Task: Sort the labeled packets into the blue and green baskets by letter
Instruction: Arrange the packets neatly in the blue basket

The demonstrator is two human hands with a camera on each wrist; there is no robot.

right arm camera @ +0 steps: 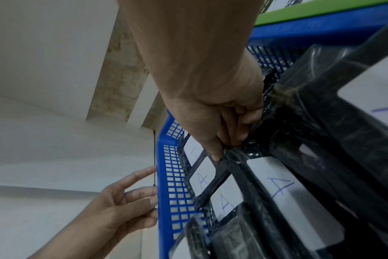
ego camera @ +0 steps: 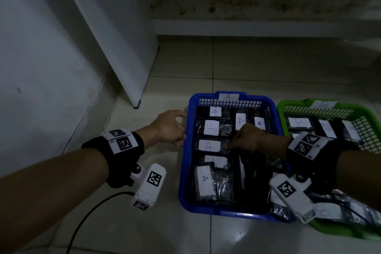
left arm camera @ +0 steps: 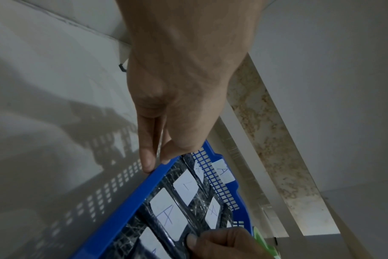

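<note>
The blue basket, tagged A on its far rim, sits on the tiled floor with several black packets bearing white A labels inside. Beside it on the right is the green basket, which holds black packets with faint labels. My right hand reaches into the blue basket and pinches the right end of an A-labelled packet between thumb and fingers. My left hand is outside the basket, its straight fingers touching the left wall and rim. It holds nothing.
A white panel leans against the wall at the left behind the baskets. A stained step runs across the back. A black cable trails over the floor near my left forearm. Bare floor tiles lie in front and to the left.
</note>
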